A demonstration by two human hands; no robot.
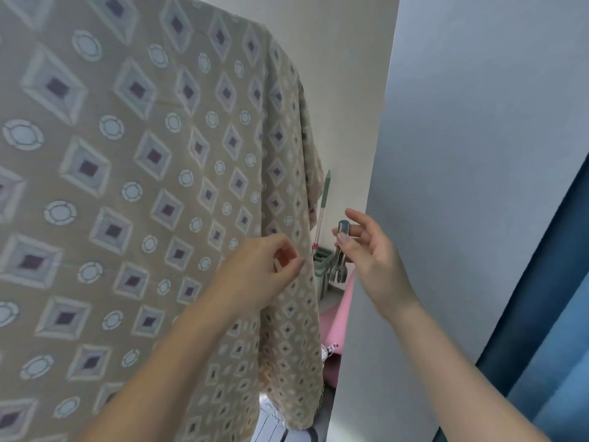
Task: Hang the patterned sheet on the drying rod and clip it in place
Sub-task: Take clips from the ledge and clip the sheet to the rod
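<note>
patterned sheet [127,186], just one, hangs draped; left hand [264,266] pinches its edge, right hand [369,253] pinches one clip [337,266], other fingers spread.

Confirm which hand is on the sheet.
The left hand: its fingers pinch the patterned sheet near its right edge. The right hand is off the cloth, holding a clear clip.
</note>
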